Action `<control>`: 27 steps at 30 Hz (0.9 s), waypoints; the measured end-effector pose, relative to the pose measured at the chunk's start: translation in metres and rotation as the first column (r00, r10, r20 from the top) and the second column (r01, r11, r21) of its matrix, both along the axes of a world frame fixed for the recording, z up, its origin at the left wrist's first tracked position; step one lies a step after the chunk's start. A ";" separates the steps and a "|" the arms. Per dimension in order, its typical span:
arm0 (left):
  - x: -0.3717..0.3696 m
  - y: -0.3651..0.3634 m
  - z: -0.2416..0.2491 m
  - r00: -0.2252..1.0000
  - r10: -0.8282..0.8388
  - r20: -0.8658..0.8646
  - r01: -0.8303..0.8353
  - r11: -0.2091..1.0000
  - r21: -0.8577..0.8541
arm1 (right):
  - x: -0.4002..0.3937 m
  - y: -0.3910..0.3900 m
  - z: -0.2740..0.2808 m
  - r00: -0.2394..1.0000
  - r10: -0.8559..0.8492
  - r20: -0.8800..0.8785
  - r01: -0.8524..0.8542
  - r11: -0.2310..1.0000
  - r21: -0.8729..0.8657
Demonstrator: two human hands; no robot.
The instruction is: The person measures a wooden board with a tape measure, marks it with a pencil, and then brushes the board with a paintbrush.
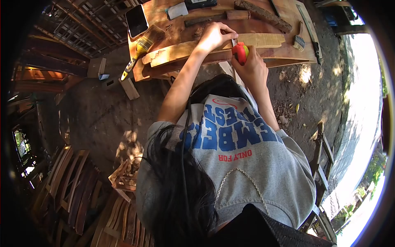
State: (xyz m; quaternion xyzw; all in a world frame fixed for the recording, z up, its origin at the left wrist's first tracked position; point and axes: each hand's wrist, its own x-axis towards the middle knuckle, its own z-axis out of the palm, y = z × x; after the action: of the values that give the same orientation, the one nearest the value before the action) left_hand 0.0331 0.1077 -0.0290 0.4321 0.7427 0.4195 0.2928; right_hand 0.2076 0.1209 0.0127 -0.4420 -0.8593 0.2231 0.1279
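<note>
A red and yellow-green tape measure (pixel 239 55) is in my right hand (pixel 252 71), whose fingers wrap round its case. A short length of blade shows between the case and my left hand (pixel 214 38). The left fingers are closed in a pinch at the blade's end. Both hands are at a long, pale, rough-edged strip of wood (pixel 175 54), which lies along the near side of the wooden table (pixel 279 61). My left wrist crosses over the strip and hides part of it.
On the table lie a phone (pixel 136 20), a wide paintbrush with a yellow handle (pixel 142 47), a smaller brush (pixel 299 42), a hammer (pixel 236 15) and a rough branch-like stick (pixel 267 17). Curved wooden slats (pixel 76 189) stand at lower left. A wood block (pixel 129 89) rests on the ground.
</note>
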 end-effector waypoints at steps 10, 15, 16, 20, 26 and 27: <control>-0.003 -0.002 -0.003 0.999 -0.037 0.013 0.037 0.999 -0.007 | 0.002 -0.001 -0.002 0.999 0.051 0.002 -0.051 0.998 0.048; 0.006 0.012 -0.006 1.000 -0.006 -0.030 0.008 0.998 0.065 | 0.006 0.014 0.006 0.997 0.062 0.047 -0.062 0.998 0.011; 0.006 0.012 -0.006 0.999 -0.006 -0.033 0.009 0.997 0.074 | 0.007 0.014 0.007 0.998 0.062 0.034 -0.063 0.998 0.015; 0.007 0.012 -0.004 1.000 0.000 -0.028 0.001 0.998 0.066 | 0.008 0.016 0.004 0.998 0.064 -0.013 -0.064 0.998 0.015; 0.007 0.013 -0.007 1.000 0.001 -0.031 0.002 0.996 0.094 | 0.009 0.016 -0.002 0.998 0.061 -0.022 -0.060 0.998 0.026; 0.007 0.013 -0.005 1.000 0.001 -0.031 0.002 0.996 0.092 | 0.009 0.015 -0.003 0.998 0.061 -0.022 -0.060 0.998 0.024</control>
State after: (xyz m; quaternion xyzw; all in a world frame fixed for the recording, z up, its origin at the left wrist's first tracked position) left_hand 0.0404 0.1205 -0.0343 0.4518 0.7269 0.4465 0.2609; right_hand 0.2163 0.1358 0.0100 -0.4117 -0.8734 0.2217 0.1360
